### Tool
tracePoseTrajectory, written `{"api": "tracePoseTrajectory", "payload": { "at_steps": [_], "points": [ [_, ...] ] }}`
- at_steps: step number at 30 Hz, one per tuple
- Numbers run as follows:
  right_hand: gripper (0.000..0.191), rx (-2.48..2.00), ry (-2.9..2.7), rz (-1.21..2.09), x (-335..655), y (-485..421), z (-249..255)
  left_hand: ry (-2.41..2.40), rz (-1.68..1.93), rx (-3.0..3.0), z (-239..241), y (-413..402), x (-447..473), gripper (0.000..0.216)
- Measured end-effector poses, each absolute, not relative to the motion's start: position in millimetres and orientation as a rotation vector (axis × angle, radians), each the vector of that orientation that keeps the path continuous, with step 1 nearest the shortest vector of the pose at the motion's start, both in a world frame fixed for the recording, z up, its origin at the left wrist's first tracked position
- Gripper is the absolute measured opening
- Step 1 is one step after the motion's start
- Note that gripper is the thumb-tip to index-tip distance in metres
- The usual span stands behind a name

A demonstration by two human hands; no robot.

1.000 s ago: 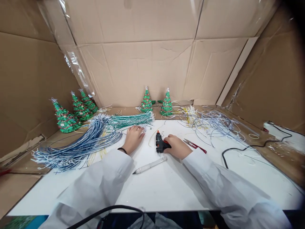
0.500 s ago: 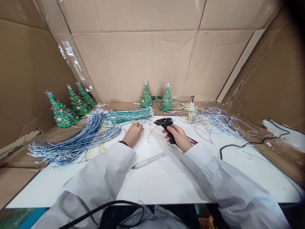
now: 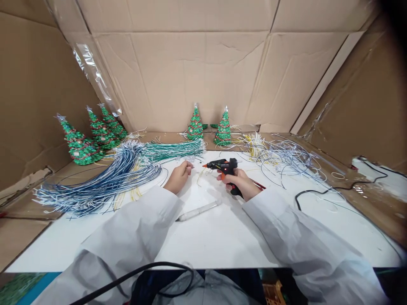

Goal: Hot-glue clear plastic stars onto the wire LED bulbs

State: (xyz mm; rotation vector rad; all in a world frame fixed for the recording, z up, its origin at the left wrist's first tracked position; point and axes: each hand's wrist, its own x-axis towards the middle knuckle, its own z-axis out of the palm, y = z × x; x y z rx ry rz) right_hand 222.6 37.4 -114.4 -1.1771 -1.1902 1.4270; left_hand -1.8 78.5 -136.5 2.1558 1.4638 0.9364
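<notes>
My right hand (image 3: 241, 183) is wrapped round the grip of a small black and orange glue gun (image 3: 223, 166), held off the white table (image 3: 222, 237) with its nozzle pointing left. My left hand (image 3: 179, 176) rests on the table just left of the nozzle, fingers pinched on a small clear piece that I cannot make out. Green and white wires (image 3: 174, 151) lie just beyond that hand. A clear glue stick (image 3: 199, 210) lies between my forearms.
A thick bundle of blue and white wires (image 3: 104, 182) fans out at left. Small green Christmas trees stand at left (image 3: 79, 144) and at the back (image 3: 195, 123). Loose pale wires (image 3: 282, 159) and a black cord (image 3: 330, 190) lie at right. Cardboard walls enclose the table.
My right hand picked the glue gun up from the table and turned its nozzle to the left, toward my left hand. My left hand drew its fingers into a pinch.
</notes>
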Motion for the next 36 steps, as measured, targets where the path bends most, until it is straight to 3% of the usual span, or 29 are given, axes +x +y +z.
{"api": "tracePoseTrajectory", "payload": {
  "at_steps": [5,36],
  "points": [
    [0.023,-1.326,-1.356,1.183,218.4,33.6,-110.0,1.372,0.974,2.087,-139.2,80.1,0.4,0.022],
    [0.017,-1.527,-1.415,0.997,217.1,32.9,-121.9,1.152,0.949,2.28,-127.0,67.0,7.1,0.024]
  ]
}}
